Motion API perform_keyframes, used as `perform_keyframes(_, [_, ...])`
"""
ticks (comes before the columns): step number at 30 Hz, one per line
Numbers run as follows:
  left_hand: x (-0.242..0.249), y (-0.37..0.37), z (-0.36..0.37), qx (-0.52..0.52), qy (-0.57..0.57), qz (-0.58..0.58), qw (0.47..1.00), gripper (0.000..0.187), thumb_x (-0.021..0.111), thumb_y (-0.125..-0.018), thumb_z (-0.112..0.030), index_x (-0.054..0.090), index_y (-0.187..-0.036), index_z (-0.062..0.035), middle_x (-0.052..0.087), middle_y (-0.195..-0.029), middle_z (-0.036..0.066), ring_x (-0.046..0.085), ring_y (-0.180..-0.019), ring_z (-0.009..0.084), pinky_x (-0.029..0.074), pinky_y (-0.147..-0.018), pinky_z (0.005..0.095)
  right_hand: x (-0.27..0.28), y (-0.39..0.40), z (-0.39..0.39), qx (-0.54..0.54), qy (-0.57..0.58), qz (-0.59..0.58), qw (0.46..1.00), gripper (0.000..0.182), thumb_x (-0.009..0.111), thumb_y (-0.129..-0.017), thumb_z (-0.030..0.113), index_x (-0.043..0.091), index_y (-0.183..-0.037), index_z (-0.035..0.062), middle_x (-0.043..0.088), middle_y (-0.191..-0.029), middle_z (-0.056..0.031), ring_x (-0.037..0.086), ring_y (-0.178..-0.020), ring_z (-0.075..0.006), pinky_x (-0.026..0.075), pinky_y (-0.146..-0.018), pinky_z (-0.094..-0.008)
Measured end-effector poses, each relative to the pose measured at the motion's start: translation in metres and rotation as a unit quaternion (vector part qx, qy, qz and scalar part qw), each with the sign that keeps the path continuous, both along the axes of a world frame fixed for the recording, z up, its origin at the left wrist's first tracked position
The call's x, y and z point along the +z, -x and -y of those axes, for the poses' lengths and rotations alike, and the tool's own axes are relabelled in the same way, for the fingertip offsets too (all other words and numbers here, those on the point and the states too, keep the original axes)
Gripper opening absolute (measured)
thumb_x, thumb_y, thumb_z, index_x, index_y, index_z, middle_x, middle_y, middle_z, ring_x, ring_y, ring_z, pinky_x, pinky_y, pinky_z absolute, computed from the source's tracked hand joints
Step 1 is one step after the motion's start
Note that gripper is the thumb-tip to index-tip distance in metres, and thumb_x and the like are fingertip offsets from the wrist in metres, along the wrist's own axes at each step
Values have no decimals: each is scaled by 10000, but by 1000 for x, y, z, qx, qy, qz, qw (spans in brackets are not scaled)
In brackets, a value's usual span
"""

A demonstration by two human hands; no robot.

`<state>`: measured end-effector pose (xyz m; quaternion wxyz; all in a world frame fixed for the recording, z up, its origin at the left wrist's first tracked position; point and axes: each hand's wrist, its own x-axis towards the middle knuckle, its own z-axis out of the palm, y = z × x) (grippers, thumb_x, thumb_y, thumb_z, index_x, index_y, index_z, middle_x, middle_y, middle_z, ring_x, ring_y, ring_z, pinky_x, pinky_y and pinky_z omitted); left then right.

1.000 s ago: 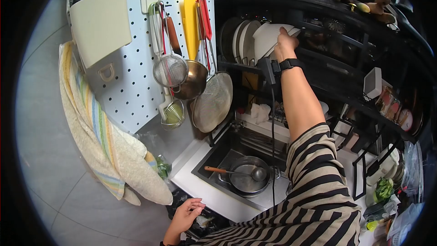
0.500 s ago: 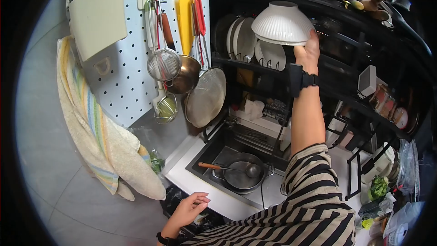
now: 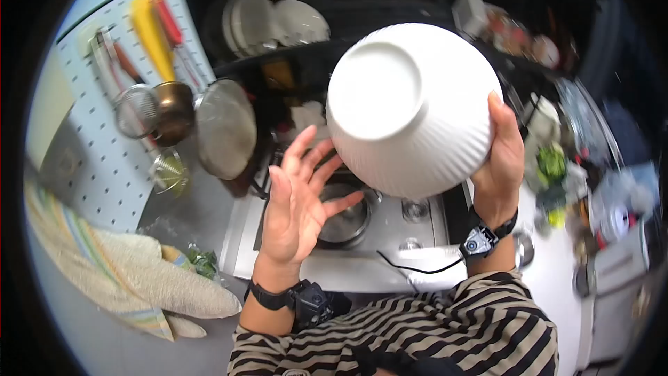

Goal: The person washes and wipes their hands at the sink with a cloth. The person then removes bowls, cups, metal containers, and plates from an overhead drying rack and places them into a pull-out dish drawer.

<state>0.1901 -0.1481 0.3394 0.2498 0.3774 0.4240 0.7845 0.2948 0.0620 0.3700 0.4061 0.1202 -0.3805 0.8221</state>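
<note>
A large white ribbed bowl (image 3: 445, 125) is held upside down in front of me, its round foot facing up and toward the camera. My right hand (image 3: 502, 157) grips its right side, thumb on the outer wall and the other fingers hidden behind it. To the bowl's lower left, my left hand (image 3: 298, 198) is raised with palm up and fingers spread, holding nothing; its fingertips are close to the bowl's left side. Below the two hands, a dark pan (image 3: 344, 226) sits in the sink, partly covered by my left fingers.
White plates (image 3: 252, 21) stand in a black rack at the back. Strainers (image 3: 138, 110) and a copper-coloured pot (image 3: 174, 113) hang from a pegboard on the left, above a striped towel (image 3: 139, 264). Green vegetables (image 3: 551, 161) and plastic bags lie along the right counter.
The bowl has come down from the upper rack toward me in my right hand and tipped so its foot faces me. My left hand has risen beside it and spread. The view has shifted right.
</note>
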Motion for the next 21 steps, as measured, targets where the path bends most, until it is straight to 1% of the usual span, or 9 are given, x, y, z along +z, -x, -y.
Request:
perform_keyframes(4, [-47,-16,-13,-268,100,134,949,983,209,-722,-810,217,-1367,-69,317,-1331,175,356,-1229,304,404,-900,542,-36,-94,60,-201,-190,203,939,282,631,-817,173,583,-987,-46,638,-869,-74,601,-765,-125,481,-699,-244])
perform_keyframes(5, [-61,-23,-17,-315,138,170,923,1031,221,-682,-838,241,-1358,-59,359,-1308,167,374,-1212,330,402,-892,564,-45,-114,78,-254,-284,274,883,260,625,-817,166,591,-979,-34,645,-819,-80,615,-705,-143,488,-634,-251])
perform_keyframes(7, [-87,-43,-21,-415,180,230,862,1062,245,-658,-851,262,-1349,-45,400,-1287,162,419,-1174,345,407,-886,565,-55,-157,102,-221,-564,360,709,291,637,-786,138,573,-1016,-29,632,-771,-107,624,-656,-199,495,-566,-276])
perform_keyframes(8, [-105,-53,-20,-411,218,235,853,1074,282,-636,-855,291,-1335,-40,424,-1277,162,472,-1116,341,416,-880,556,-74,-168,119,-250,-599,318,691,314,635,-768,123,559,-1031,-30,620,-768,-126,620,-649,-227,497,-548,-294])
perform_keyframes(9, [-132,-64,-23,-434,170,304,831,913,344,-748,-750,312,-1322,-41,417,-1290,161,503,-1080,310,448,-878,493,-96,-177,140,-281,-632,278,667,340,634,-750,109,544,-1047,-31,609,-765,-144,616,-643,-255,500,-529,-312])
perform_keyframes(11, [-168,-96,-15,-385,197,262,863,675,371,-876,-558,327,-1312,-44,440,-1273,134,503,-1081,271,467,-874,418,-116,-205,183,-276,-626,351,640,240,600,-753,91,524,-940,-39,587,-704,-123,607,-633,-274,495,-529,-338])
perform_keyframes(13, [-203,-130,-4,-402,244,252,846,650,370,-884,-533,330,-1311,-44,441,-1274,130,502,-1083,268,467,-875,413,-138,-236,223,-300,-601,425,607,187,597,-763,123,510,-818,-32,564,-663,-115,606,-631,-268,489,-522,-338])
perform_keyframes(16, [-256,-191,21,-494,325,258,764,613,369,-894,-495,335,-1309,-46,442,-1276,125,500,-1087,264,466,-876,406,-156,-284,283,-260,-550,549,573,307,584,-796,211,544,-962,-44,624,-858,-154,633,-786,-258,526,-660,-308])
perform_keyframes(21, [-326,-275,65,-605,422,240,631,552,368,-912,-433,343,-1306,-47,444,-1279,116,498,-1092,257,465,-878,394,-194,-340,368,-307,-425,660,538,343,539,-825,287,536,-918,-44,544,-676,-94,588,-649,-223,494,-588,-296])
